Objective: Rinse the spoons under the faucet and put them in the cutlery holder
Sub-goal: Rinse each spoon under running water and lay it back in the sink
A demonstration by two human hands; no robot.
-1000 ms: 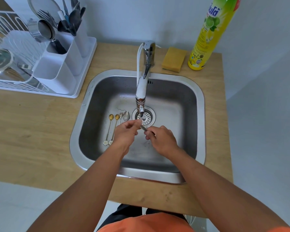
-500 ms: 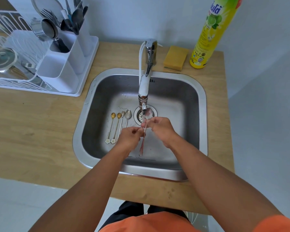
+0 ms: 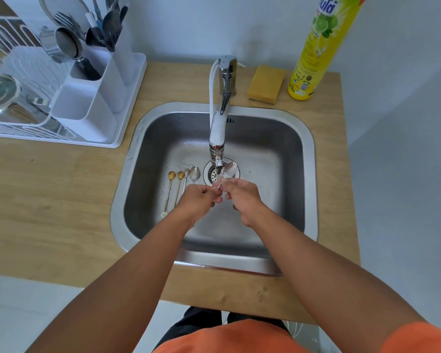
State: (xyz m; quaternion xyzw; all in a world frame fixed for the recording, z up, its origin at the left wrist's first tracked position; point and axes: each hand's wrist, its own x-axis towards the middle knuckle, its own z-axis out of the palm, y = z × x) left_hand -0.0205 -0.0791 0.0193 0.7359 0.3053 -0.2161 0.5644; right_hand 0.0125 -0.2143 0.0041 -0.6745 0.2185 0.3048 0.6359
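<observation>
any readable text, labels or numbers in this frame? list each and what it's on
Partial brand lettering in non-Latin script, cut off by the frame edge: top of the yellow dish soap bottle.
"750": bottom of the same bottle, only just legible.
Fine print on the bottle label: too small to read.
Nothing else carries text.

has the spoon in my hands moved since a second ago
Yes. The spoon has turned: its bowl now points up beside the faucet spout, over the drain.

Wooden counter (image 3: pixel 49 200): rack (image 3: pixel 127 118), sponge (image 3: pixel 265 84), bottle (image 3: pixel 316 52).
</observation>
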